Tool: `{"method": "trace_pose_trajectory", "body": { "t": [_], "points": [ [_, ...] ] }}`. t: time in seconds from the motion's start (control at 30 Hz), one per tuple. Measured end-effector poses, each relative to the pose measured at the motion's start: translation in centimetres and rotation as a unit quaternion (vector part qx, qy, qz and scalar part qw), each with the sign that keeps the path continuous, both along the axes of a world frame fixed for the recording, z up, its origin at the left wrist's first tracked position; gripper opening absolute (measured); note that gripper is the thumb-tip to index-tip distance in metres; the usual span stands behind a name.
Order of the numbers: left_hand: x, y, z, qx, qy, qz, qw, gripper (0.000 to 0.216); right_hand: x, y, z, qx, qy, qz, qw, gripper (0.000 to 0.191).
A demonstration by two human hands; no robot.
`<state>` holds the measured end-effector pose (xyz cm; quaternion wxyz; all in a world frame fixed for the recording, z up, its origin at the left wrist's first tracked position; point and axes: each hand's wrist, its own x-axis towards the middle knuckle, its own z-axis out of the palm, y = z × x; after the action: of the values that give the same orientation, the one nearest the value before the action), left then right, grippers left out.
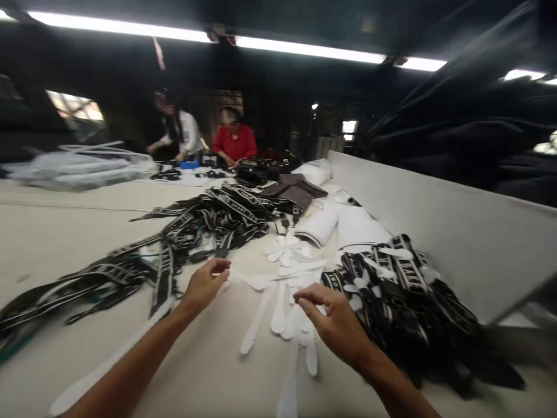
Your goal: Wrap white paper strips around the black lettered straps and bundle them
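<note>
Head view: loose white strips (279, 313) on the desk (52, 232), between the two hands.

From my remote seat I see the strips overlapping in a heap, one end by the left hand (206, 285), others just beside the right hand (324, 307). Both hands have curled fingers; on the right, thumb and forefinger come near each other, but I cannot tell whether either hand grips anything. To handle a strip well, I'd pinch it by a free end and draw it out flat, so its neighbours don't drag or crease. I'd keep the right wrist off the black straps (411, 276) beside it, and the left clear of the strap pile (165, 267). Beyond lie white rolls (319, 226) and dark cloth (291, 191).
</note>
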<state>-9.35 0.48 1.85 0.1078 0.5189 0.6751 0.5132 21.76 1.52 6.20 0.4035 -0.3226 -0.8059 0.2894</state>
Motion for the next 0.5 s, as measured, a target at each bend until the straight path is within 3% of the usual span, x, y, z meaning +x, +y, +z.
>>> {"method": "trace_pose_trajectory", "body": {
  "t": [0.13,0.23,0.37,0.5],
  "points": [
    [-8.4,-1.0,0.9,-0.027,0.083,0.168,0.982,0.042,-3.5,1.3,-4.1,-0.041,-0.09,0.048,0.994,0.022],
    [-14.5,-1.6,1.9,-0.079,0.107,0.265,0.955,0.046,-3.9,2.2,-5.5,-0.03,-0.162,0.057,0.985,0.026],
    [-20.2,-0.9,2.8,-0.158,0.103,0.297,0.936,0.045,-3.4,2.8,-5.9,-0.064,-0.16,0.06,0.983,0.025],
    [-21.6,3.1,3.6,-0.183,0.113,0.278,0.936,0.037,-3.3,3.0,-6.0,-0.071,-0.16,0.064,0.983,0.023]
  ]
}}
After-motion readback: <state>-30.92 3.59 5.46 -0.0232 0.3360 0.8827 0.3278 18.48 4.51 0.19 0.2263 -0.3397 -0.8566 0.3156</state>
